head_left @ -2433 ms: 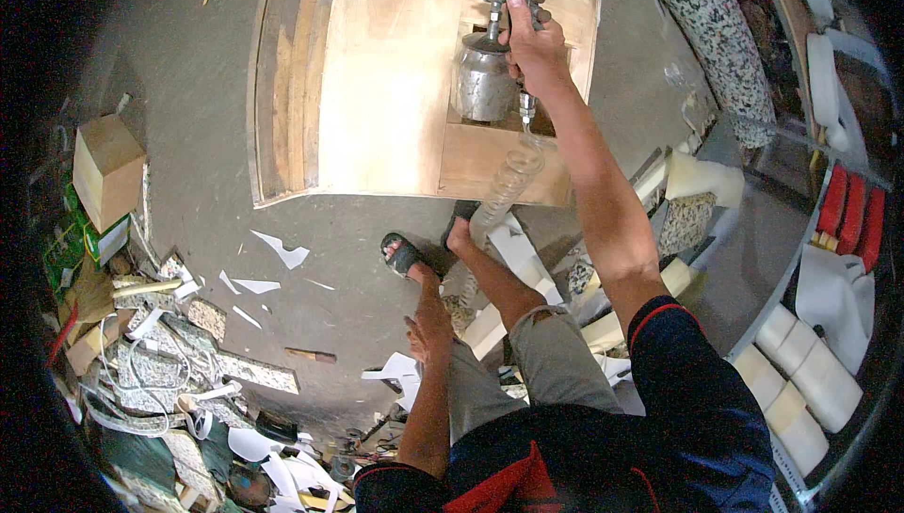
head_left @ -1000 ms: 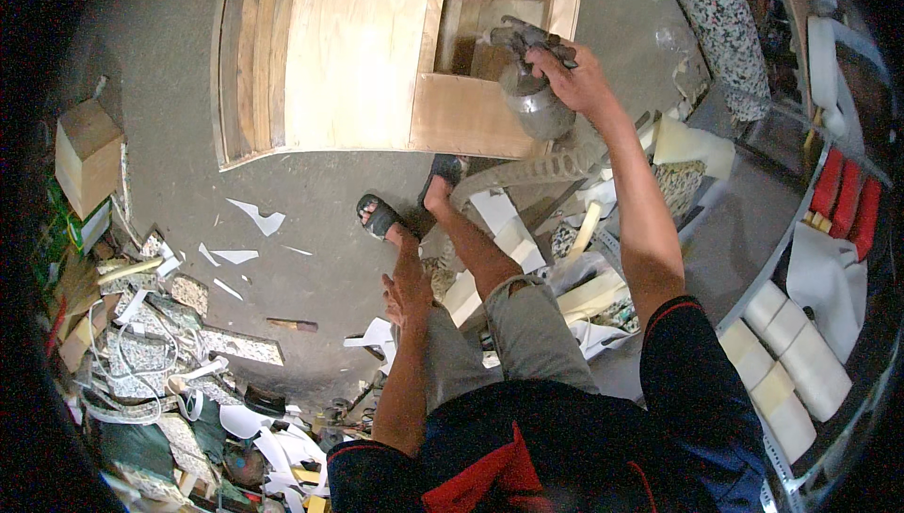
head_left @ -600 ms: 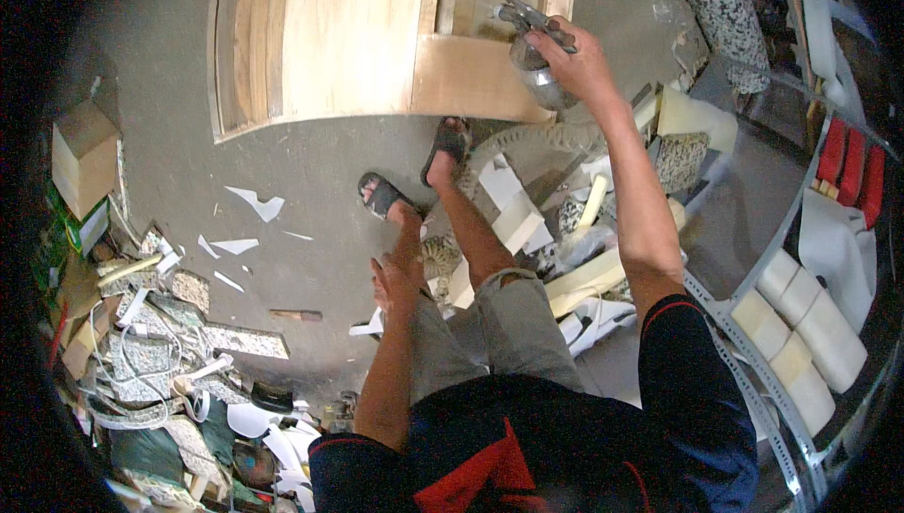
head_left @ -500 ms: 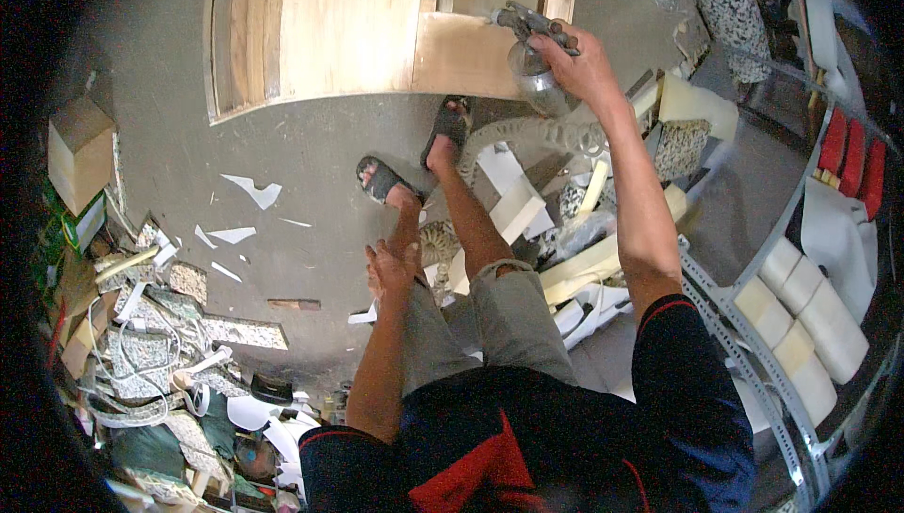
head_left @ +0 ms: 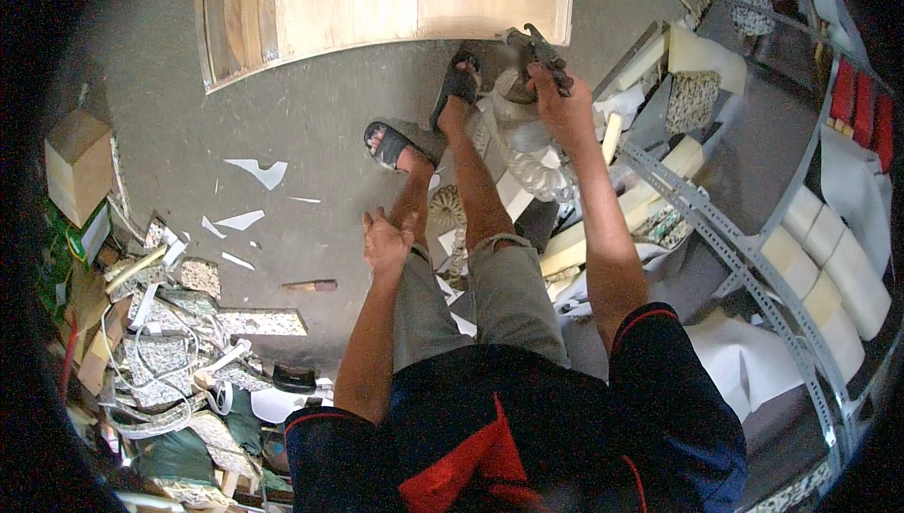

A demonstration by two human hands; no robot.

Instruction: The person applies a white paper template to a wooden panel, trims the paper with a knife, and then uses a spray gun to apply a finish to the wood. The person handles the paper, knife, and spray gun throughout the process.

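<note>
My right hand (head_left: 565, 110) is wrapped round the handle of a metal spray gun (head_left: 539, 50), which has a round cup (head_left: 515, 86) under it. The gun is held just off the near right corner of a pale wooden panel (head_left: 344, 0) with a curved-looking near edge. From the gun, a coiled air hose (head_left: 448, 210) runs down past my right leg. My left hand (head_left: 388, 242) hangs over my left knee with its fingers loosely apart and nothing in them. Part of the panel lies beyond the top of the view.
Foam and board offcuts (head_left: 155, 362) are heaped at the left, beside a cardboard box (head_left: 79, 167). White scraps (head_left: 259, 174) and a wooden-handled tool (head_left: 311, 285) lie on the floor. More foam strips (head_left: 603, 226) and a metal slotted-angle rack (head_left: 725, 231) stand at the right.
My right hand has drawn the spray gun back toward me, from over the panel to its near edge. My left hand has shifted slightly forward. The whole view has tilted a little.
</note>
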